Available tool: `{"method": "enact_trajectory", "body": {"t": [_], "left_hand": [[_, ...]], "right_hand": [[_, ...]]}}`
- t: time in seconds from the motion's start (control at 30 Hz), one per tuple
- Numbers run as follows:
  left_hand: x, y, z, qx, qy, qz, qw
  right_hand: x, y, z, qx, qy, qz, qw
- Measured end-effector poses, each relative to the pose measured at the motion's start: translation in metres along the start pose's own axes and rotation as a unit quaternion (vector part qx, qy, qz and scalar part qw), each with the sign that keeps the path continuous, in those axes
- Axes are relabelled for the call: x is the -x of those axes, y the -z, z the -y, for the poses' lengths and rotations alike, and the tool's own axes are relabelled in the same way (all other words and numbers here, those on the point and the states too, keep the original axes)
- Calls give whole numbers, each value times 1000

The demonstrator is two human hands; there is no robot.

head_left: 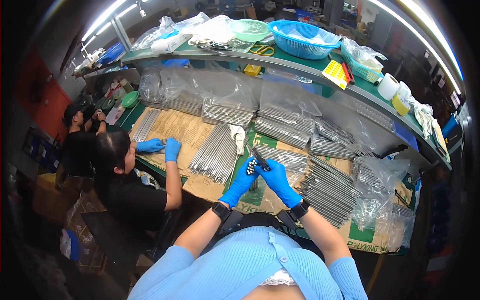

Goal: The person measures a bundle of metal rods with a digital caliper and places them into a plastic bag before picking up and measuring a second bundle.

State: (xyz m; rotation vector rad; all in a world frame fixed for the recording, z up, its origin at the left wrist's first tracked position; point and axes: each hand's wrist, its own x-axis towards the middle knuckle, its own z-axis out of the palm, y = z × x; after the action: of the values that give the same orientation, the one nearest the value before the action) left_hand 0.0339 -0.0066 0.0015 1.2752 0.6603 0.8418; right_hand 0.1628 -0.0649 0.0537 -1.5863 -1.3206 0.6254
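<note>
My left hand (239, 187), in a blue glove, is closed around a bundle of thin metal rods (251, 167), their round ends facing up toward me. My right hand (278, 182), also gloved in blue, grips a slim black pen-like tool (260, 159) beside the rod ends. What kind of tool it is does not show clearly. To the left of my hands, a row of metal rods (215, 154) lies on brown paper, with a white cloth (237, 138) over its right end. A larger pile of rods (327, 192) lies to the right.
Plastic-wrapped rod bundles (285, 125) line the back of the bench. Above it runs a shelf (200, 52) with a blue basket (304, 41), scissors (262, 50) and a white roll (388, 87). At left, a co-worker (125, 185) in blue gloves handles rods; another person sits beyond.
</note>
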Motion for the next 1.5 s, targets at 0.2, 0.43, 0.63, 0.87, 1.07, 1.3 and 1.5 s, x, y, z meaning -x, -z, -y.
{"method": "enact_trajectory", "body": {"t": [0.2, 0.43, 0.63, 0.87, 1.07, 1.3, 1.5], "left_hand": [[1, 11, -7, 21, 1, 36, 999], [-3, 22, -12, -38, -36, 13, 999], [3, 27, -13, -36, -12, 16, 999], [2, 46, -17, -34, -41, 14, 998], [2, 36, -37, 53, -25, 17, 998], [-7, 38, -35, 86, -29, 6, 996], [-14, 45, -29, 64, -19, -12, 998]], "right_hand": [[-4, -3, 7, 47, 2, 24, 999], [2, 15, -28, 159, 51, -41, 985], [7, 59, -42, 47, -38, -74, 995], [23, 143, 12, -179, -73, -238, 952], [43, 131, 4, -254, -76, -230, 936], [76, 97, -66, -318, -176, -128, 923], [81, 84, -66, -360, -174, -100, 911]]}}
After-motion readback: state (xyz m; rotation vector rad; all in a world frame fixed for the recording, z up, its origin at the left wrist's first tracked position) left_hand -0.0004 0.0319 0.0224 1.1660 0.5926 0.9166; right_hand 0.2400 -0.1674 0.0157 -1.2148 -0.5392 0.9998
